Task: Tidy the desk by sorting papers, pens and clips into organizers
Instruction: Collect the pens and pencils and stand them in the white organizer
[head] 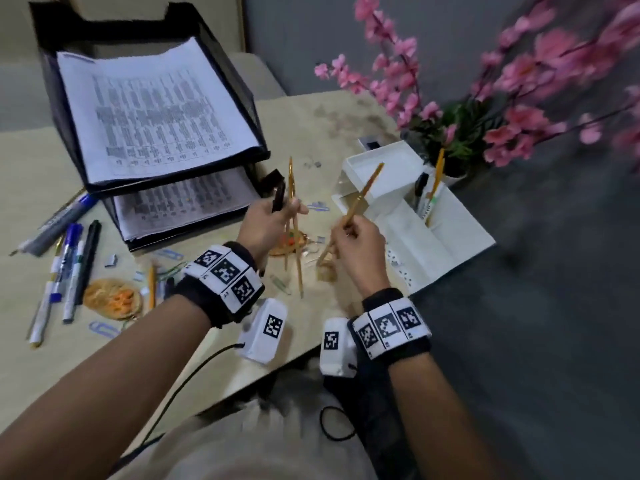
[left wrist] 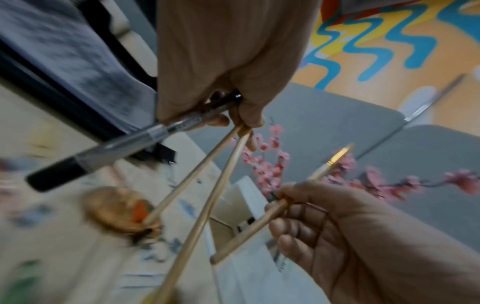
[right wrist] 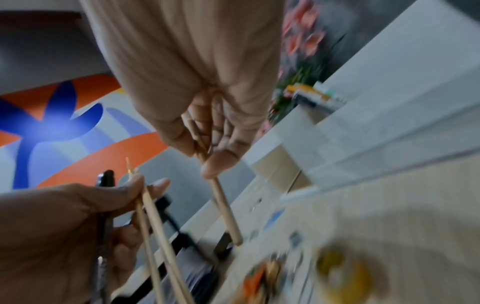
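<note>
My left hand [head: 273,220] is raised over the desk middle and grips two yellow pencils [head: 292,230] and a black pen [head: 278,197]. The same bundle shows in the left wrist view, with the black pen [left wrist: 103,152] and both pencils [left wrist: 205,185] fanning out below the fingers. Just to the right, my right hand [head: 356,242] pinches one yellow pencil [head: 363,195], tilted toward the white desk organizer [head: 443,244]; that pencil [right wrist: 223,203] hangs from the fingertips in the right wrist view. The organizer's slot holds a few pens and pencils [head: 427,192].
A black two-tier paper tray [head: 239,98] with printed sheets stands at the back left. Markers and pens [head: 69,258] lie at the left, with paper clips [head: 104,329] and rubber band piles [head: 112,297] near them. Pink flowers [head: 485,109] overhang the organizer.
</note>
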### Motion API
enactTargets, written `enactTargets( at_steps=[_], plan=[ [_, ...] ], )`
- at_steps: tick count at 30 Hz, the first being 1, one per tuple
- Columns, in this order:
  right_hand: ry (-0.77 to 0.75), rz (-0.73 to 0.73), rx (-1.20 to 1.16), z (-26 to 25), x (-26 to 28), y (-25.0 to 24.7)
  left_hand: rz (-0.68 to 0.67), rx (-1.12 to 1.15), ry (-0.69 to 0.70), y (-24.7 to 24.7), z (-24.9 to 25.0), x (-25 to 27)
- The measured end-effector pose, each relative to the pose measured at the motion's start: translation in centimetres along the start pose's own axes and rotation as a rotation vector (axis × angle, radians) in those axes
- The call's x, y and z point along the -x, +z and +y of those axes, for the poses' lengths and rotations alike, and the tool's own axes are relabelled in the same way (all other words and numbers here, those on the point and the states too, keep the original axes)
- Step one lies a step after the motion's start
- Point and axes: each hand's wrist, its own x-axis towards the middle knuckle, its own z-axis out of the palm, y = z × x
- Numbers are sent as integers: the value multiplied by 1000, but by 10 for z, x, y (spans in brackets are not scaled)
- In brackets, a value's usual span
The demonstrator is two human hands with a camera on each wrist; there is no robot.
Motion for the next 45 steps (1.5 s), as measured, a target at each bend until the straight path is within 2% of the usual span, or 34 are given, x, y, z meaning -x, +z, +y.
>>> enactTargets(
  at_steps=[2,6,8,13,17,19,21,23,25,29,33,38,40,42,44,45],
  plan=[
    [-6,73,-33,8,-14,-35,-67,-72,119,36,21,-14],
    [-39,41,-21,22,-34,-94,-223,-247,285,112,63,-36],
    [-32,61,7,30,-44,-117,-277,-331,325,144,78,-42],
    [-4,161,108,50,-69,-155,-372,-353,341,202,86,-52],
    [64,309,159,75,-84,-173,-311,-113,257,231,81,-64],
    [137,426,144,87,-89,-179,-263,-65,262,241,75,-77],
    [195,484,111,96,-92,-181,-210,-159,299,250,67,-89],
    [267,465,91,102,-94,-178,-179,-263,313,258,61,-95],
    [331,412,42,106,-99,-171,-168,-261,351,261,57,-97],
    [441,324,-30,114,-105,-158,-48,-448,364,258,47,-107],
    [484,339,-192,118,-108,-161,-107,-678,361,257,39,-104],
    [487,364,-249,118,-106,-167,33,-595,513,255,62,-96],
    [482,355,-237,117,-104,-167,1,-647,487,253,67,-101],
    [469,378,-258,116,-103,-170,-117,-788,387,252,63,-106],
    [406,461,-259,114,-102,-178,-206,-868,299,252,52,-103],
    [368,518,-247,113,-102,-182,-204,-849,294,252,45,-100]
  ],
)
